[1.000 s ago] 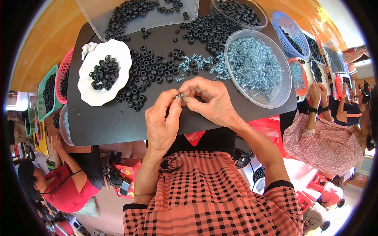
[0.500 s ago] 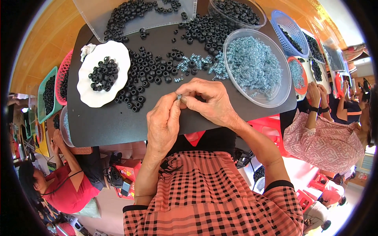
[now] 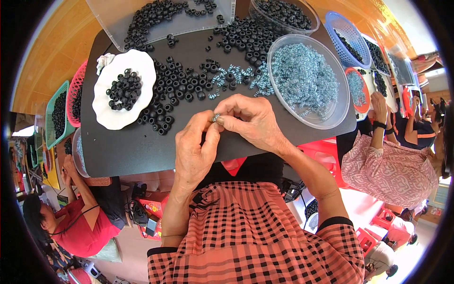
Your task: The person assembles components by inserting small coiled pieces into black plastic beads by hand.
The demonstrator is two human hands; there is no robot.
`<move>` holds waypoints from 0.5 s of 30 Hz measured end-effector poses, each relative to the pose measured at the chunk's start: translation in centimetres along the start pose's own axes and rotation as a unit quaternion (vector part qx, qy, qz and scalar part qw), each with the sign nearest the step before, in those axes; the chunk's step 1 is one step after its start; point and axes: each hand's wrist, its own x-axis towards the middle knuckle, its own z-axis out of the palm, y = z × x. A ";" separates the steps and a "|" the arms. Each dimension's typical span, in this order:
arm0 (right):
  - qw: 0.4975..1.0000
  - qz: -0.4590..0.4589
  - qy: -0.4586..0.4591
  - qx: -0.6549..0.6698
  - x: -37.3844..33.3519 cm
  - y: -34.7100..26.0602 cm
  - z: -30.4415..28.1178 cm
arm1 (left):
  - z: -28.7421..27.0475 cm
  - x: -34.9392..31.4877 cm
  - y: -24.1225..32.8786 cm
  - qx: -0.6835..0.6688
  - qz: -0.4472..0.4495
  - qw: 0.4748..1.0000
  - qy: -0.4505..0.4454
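Left hand (image 3: 195, 144) and right hand (image 3: 255, 122) pinch a small coil (image 3: 216, 117), apparently manipulating it. The next move probably needs steadiness.

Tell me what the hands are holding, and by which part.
A small coil spring, pinched between the left hand and right hand; which part they grip is too small to tell.

Bright scene, white glare on floor (image 3: 350, 208) at lower right, tabletop (image 3: 127, 154) edges bowed, black fisheye rim
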 end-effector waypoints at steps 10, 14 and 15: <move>1.000 0.000 -0.018 0.000 0.0 -0.2 -0.2 | 0.1 0.0 0.3 0.051 0.042 0.998 0.021; 0.999 0.007 -0.006 0.036 0.0 -0.2 0.1 | 0.1 0.0 0.4 0.051 0.034 0.998 0.021; 1.000 0.009 -0.009 0.014 0.0 -0.4 0.1 | 0.1 0.0 0.4 0.058 0.036 0.997 0.020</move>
